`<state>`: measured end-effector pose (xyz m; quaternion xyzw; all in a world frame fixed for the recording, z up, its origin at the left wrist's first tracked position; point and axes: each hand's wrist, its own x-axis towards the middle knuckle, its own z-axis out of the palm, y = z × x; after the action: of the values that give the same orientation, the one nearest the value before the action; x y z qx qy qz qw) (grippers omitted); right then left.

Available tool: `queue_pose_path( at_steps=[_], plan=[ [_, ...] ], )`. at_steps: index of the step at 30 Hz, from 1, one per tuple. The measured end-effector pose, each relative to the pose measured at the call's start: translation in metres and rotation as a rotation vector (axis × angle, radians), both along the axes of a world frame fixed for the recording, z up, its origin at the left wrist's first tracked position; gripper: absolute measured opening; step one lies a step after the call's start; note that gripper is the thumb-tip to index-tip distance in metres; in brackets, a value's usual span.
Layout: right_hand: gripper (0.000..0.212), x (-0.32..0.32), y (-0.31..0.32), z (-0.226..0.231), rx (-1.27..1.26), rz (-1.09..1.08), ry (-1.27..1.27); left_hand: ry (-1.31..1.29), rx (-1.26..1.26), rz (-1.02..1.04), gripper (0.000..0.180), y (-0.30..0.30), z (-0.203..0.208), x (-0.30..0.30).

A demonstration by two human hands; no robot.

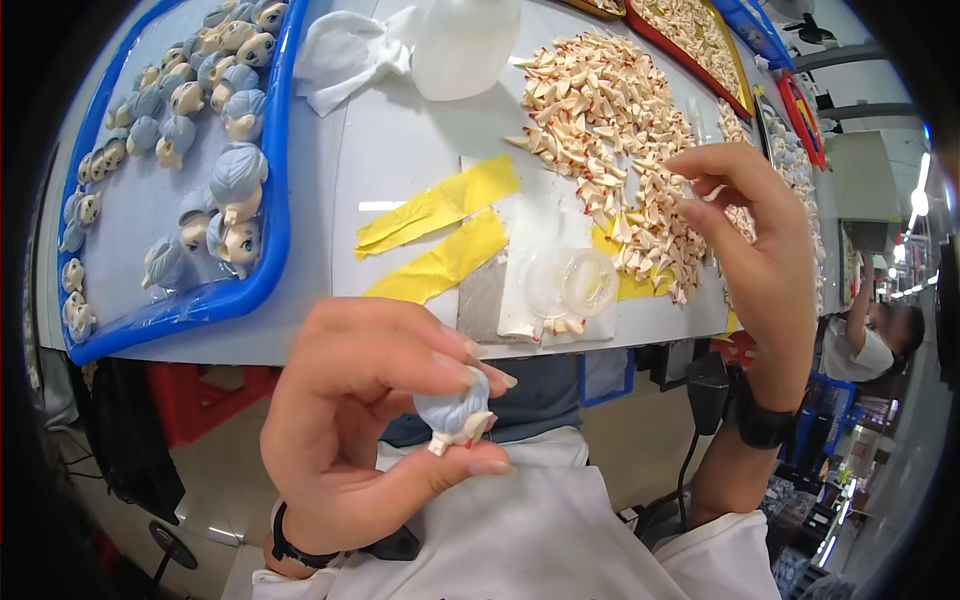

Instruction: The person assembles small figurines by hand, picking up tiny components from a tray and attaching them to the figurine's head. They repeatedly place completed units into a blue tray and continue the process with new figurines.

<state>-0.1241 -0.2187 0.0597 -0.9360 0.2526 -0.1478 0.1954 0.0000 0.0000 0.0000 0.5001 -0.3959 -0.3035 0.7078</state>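
Plainly, the doll head point(454, 414) sits pinched in the left hand point(326, 400).

One hand close, one stretched out

I see the left hand point(345, 400) held close to the body, fingers point(395, 348) curled above the thumb in a pinch. The right arm point(735, 482) reaches forward; its hand point(755, 215) bends inward, thumb and forefinger tips close together.

The doll head point(448, 412) was pale blue and cream (with a touch of red), the tray point(279, 190) bright blue, the tape strips point(440, 208) yellow, the cloth point(352, 48) plain white, the pointed pieces point(600, 90) cream with red ends.
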Motion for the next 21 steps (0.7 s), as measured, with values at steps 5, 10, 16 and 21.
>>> queue_pose_path(
  at_steps=[5,10,16,21],
  plan=[
    [0.013,0.011,-0.001,-0.009,0.007,-0.012,0.087,-0.011,0.032,0.019,0.051,0.0,0.005,0.0],
    [0.009,0.008,-0.01,-0.009,-0.008,-0.065,-0.046,-0.01,0.014,0.049,0.051,-0.006,-0.004,0.001],
    [0.008,0.0,-0.012,-0.001,-0.071,-0.114,-0.207,0.025,0.012,0.076,0.05,-0.005,0.0,0.0],
    [0.008,-0.005,0.008,0.005,0.284,-0.225,-0.439,-0.159,0.027,0.011,0.049,0.001,0.001,0.009]
  ],
)
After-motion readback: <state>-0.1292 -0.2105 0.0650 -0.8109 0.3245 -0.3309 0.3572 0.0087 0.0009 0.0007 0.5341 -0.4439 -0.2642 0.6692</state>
